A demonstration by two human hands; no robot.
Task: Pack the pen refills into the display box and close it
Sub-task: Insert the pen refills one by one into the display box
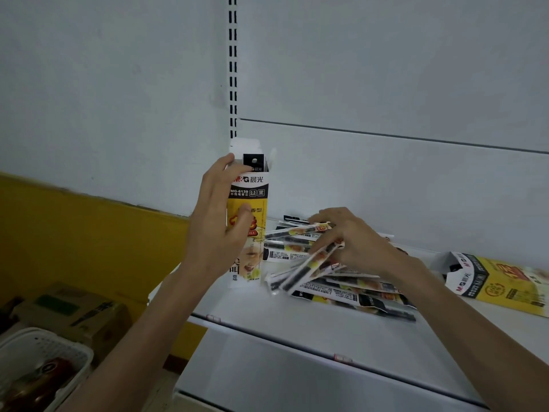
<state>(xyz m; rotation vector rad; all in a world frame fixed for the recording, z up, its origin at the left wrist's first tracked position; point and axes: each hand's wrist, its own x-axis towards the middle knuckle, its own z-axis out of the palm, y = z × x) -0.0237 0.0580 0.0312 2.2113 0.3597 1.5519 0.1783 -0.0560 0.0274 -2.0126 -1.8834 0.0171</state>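
Observation:
A tall yellow and white display box (252, 197) stands upright on the white shelf (297, 319), its top flaps open and a black refill header showing inside. My left hand (218, 224) holds the box by its left side, thumb on the front. To the right lies a loose pile of packaged pen refills (350, 289). My right hand (353, 239) is over the pile and pinches a few refill packets (309, 266), which slant down to the left.
A second box (499, 281) of the same kind lies on its side at the shelf's right end, its mouth open. Below left on the floor are cardboard boxes (74, 310) and a white plastic basket (44, 355). A white back panel rises behind the shelf.

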